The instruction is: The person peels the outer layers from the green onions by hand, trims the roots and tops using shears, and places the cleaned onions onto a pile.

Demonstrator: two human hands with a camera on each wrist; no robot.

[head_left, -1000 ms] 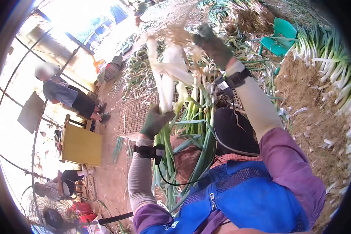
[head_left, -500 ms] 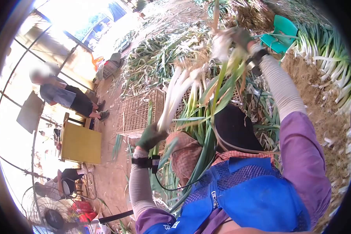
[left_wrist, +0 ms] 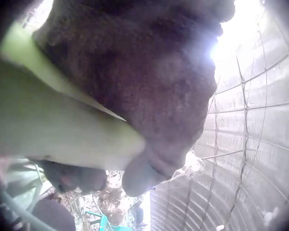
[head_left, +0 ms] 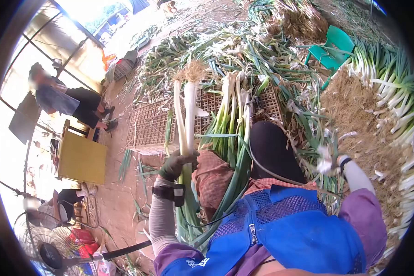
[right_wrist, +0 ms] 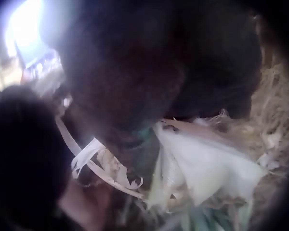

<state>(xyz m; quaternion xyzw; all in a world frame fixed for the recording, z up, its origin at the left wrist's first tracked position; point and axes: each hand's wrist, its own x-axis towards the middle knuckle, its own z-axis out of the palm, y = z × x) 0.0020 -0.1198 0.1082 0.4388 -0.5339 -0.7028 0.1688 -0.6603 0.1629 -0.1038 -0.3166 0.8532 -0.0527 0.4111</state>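
Observation:
In the head view, my gloved left hand grips a few leeks around their lower white part. They stand upright with the root ends at the top and green leaves hanging below the fist. Close up in the left wrist view, a thick pale stalk lies across the palm under the curled fingers. My right hand is low at my right side, blurred in the head view. From under its fingers a torn white leek skin sticks out. More leeks lean beside my knee, roots up.
A plastic crate stands ahead of my knees, with heaped leaves behind it. To the right are a green chair and rows of leeks. On the left stand a yellow table, a fan and a person.
My right hand has pulled leaves and skin off the held leeks and swung down to my right side. The left hand still holds the stalks, which now look cleaner and stand more upright.

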